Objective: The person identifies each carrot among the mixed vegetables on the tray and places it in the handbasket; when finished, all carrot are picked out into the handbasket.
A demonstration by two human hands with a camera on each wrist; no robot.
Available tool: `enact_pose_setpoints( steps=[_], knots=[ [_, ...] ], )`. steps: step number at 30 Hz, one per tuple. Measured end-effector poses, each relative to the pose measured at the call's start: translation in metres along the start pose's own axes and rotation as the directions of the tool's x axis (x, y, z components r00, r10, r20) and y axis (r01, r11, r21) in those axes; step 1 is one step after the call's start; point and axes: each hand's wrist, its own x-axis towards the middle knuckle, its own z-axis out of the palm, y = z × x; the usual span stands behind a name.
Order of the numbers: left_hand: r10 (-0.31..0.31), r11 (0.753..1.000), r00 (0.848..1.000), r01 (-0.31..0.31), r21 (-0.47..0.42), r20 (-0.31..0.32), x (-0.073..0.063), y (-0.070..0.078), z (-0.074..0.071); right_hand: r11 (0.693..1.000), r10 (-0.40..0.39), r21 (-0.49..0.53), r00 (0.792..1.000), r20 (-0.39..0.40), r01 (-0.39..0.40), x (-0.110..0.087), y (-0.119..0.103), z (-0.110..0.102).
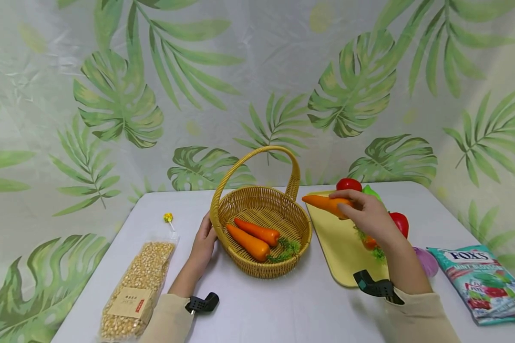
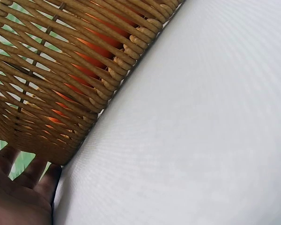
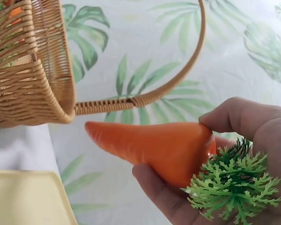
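Note:
In my right hand (image 1: 371, 214) I hold an orange carrot (image 1: 326, 204) above the yellow tray, its tip pointing left toward the basket. The right wrist view shows thumb and fingers pinching the thick end, with frilly green leaves (image 3: 234, 187) against the palm. A wicker basket (image 1: 263, 270) with a tall arched handle stands mid-table. Inside it lie two carrots (image 1: 249, 243), green tops toward the right. My left hand (image 1: 203, 243) rests against the basket's left side; in the left wrist view its extended fingers (image 2: 30, 173) touch the weave.
The yellow tray (image 1: 339, 257) carries another carrot (image 1: 369, 243) and red and green produce, partly behind my right arm. A purple onion-like item (image 1: 426, 262) and a teal candy bag (image 1: 482, 286) lie right. At left are a corn kernel bag (image 1: 141, 276) and a lollipop (image 1: 168, 218).

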Motion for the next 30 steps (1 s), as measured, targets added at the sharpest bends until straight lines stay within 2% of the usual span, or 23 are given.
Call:
enact_pose_setpoints(
  steps=[7,14,18,26,30],
  knots=[
    [-0.004,1.000,1.000,0.004,0.000,-0.005,0.000,0.000,0.000,0.996,-0.084,-0.004,0.996,0.016,0.084,0.000,-0.006,0.008],
    [-0.001,1.000,1.000,0.001,0.005,-0.005,0.000,-0.001,0.000,0.986,-0.167,0.006,0.984,0.057,0.167,0.001,-0.006,0.016],
    [0.005,1.000,1.000,-0.005,0.011,-0.005,0.000,-0.001,0.000,0.983,-0.186,0.013,0.979,0.088,0.185,0.003,-0.004,0.022],
    [0.021,1.000,1.000,-0.021,0.009,-0.004,0.000,-0.001,0.000,0.971,-0.233,-0.012,0.953,0.192,0.240,0.007,0.000,0.035],
    [0.017,1.000,1.000,-0.017,0.009,-0.002,0.000,0.000,0.000,0.968,-0.243,-0.012,0.950,0.196,0.251,0.009,0.001,0.046]
  ],
)
